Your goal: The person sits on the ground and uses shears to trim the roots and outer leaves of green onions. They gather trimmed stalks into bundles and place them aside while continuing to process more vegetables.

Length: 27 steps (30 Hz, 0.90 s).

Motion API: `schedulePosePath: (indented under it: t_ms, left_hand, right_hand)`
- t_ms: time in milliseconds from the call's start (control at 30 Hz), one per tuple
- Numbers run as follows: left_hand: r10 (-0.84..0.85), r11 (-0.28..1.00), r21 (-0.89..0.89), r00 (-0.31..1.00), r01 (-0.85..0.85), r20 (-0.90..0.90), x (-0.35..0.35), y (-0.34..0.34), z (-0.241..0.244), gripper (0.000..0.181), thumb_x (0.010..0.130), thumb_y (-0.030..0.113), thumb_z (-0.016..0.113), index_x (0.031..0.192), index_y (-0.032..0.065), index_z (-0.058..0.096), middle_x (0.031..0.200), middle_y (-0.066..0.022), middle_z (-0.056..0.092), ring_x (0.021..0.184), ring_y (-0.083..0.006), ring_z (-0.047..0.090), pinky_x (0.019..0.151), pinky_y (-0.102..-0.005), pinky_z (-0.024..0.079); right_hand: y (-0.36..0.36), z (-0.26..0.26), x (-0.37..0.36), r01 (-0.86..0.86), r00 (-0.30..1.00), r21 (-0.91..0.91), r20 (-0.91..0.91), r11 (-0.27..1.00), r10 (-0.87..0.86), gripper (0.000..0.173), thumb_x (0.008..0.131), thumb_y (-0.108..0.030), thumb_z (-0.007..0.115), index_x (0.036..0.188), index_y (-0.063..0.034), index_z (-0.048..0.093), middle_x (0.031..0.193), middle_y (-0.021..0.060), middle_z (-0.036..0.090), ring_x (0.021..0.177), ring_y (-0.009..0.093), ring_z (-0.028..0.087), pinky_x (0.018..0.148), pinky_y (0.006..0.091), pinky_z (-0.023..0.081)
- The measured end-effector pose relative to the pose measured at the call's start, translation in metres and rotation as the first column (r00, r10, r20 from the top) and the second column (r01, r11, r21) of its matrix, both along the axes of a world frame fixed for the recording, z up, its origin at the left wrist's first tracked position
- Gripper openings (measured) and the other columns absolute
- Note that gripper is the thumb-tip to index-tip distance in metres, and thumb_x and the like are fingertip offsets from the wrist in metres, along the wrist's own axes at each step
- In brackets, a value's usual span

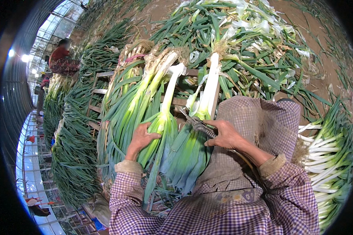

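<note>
My left hand (143, 138) grips the green leaves of a leek-like allium (168, 100), its thumb lying across them. The white shank of that stalk points away from me. In my right hand (226, 135) is a dark tool with a thin nozzle, seemingly an air blow gun (198, 124); a hose runs back beneath my forearm. The nozzle tip is close to the base of the leaves of a second, peeled white stalk (211, 85), roots still on. Left of these lie unpeeled stalks (148, 77) with dirty, rooty ends.
Trimmed leaves and peelings (253, 38) form a heap ahead. Cleaned white stalks (320, 160) lie in a row at my right. Parts of a wooden rack (179, 101) show beneath the stalks. More bundles (73, 164) line the left, where a seated person (61, 58) is farther off.
</note>
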<state>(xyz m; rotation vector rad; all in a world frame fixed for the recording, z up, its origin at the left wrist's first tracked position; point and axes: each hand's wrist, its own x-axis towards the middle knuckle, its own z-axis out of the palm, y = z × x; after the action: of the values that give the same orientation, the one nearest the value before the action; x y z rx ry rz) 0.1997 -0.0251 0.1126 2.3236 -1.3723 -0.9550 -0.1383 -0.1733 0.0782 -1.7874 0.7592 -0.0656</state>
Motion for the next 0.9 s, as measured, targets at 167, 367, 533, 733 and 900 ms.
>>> schedulePosePath:
  t_ms: [167, 367, 533, 733, 900]
  left_hand:
    - [-0.104, 0.994, -0.001, 0.941, 0.11, 0.321, -0.017, 0.013, -0.011, 0.056, 0.069, 0.031, 0.085, 0.113, -0.0009, 0.069, 0.1, -0.0257, 0.072, 0.095, -0.0443, 0.069, 0.086, -0.0486, 0.054]
    - [-0.157, 0.987, 0.098, 0.866, 0.125, 0.474, -0.048, 0.013, -0.002, 0.04, 0.073, 0.024, 0.08, 0.1, -0.0022, 0.064, 0.096, -0.0275, 0.07, 0.093, -0.0463, 0.068, 0.081, -0.0539, 0.054]
    - [-0.195, 0.98, 0.077, 0.819, 0.183, 0.539, -0.057, 0.011, 0.001, 0.035, 0.073, 0.017, 0.076, 0.097, -0.0037, 0.063, 0.093, -0.0277, 0.07, 0.089, -0.046, 0.069, 0.078, -0.0538, 0.055]
    - [-0.19, 0.98, 0.066, 0.799, 0.186, 0.571, -0.059, 0.011, 0.0, 0.032, 0.071, 0.015, 0.075, 0.094, -0.0046, 0.064, 0.091, -0.0286, 0.07, 0.084, -0.0469, 0.069, 0.075, -0.054, 0.056]
    - [-0.184, 0.979, 0.033, 0.803, 0.201, 0.566, -0.056, 0.014, -0.004, 0.032, 0.071, 0.015, 0.075, 0.093, -0.0047, 0.064, 0.088, -0.0285, 0.07, 0.083, -0.0473, 0.069, 0.074, -0.0545, 0.056]
  right_hand:
    - [0.02, 0.017, -0.014, -0.004, 1.0, -0.021, 0.011, 1.0, 0.004, 0.084, 0.068, -0.03, 0.09, 0.143, -0.0073, 0.06, 0.118, 0.0224, 0.073, 0.105, 0.036, 0.071, 0.097, 0.0438, 0.054]
    - [0.038, 0.041, -0.015, -0.098, 0.995, 0.07, 0.012, 0.993, 0.097, 0.087, 0.067, -0.031, 0.088, 0.144, -0.0054, 0.058, 0.118, 0.0249, 0.072, 0.105, 0.04, 0.071, 0.095, 0.0463, 0.055]
    - [0.038, 0.011, -0.006, -0.001, 0.991, -0.011, 0.132, 1.0, 0.002, 0.085, 0.067, -0.029, 0.089, 0.143, -0.0041, 0.06, 0.112, 0.029, 0.072, 0.101, 0.041, 0.072, 0.094, 0.0479, 0.055]
    - [0.019, -0.002, 0.018, 0.085, 0.995, -0.025, 0.05, 0.996, -0.084, 0.085, 0.066, -0.031, 0.091, 0.14, -0.002, 0.062, 0.115, 0.0273, 0.072, 0.108, 0.04, 0.07, 0.1, 0.0455, 0.053]
    - [0.001, -0.011, 0.038, 0.167, 0.986, -0.075, 0.03, 0.983, -0.165, 0.085, 0.064, -0.032, 0.092, 0.139, -0.0035, 0.063, 0.118, 0.0274, 0.072, 0.11, 0.039, 0.07, 0.099, 0.0446, 0.053]
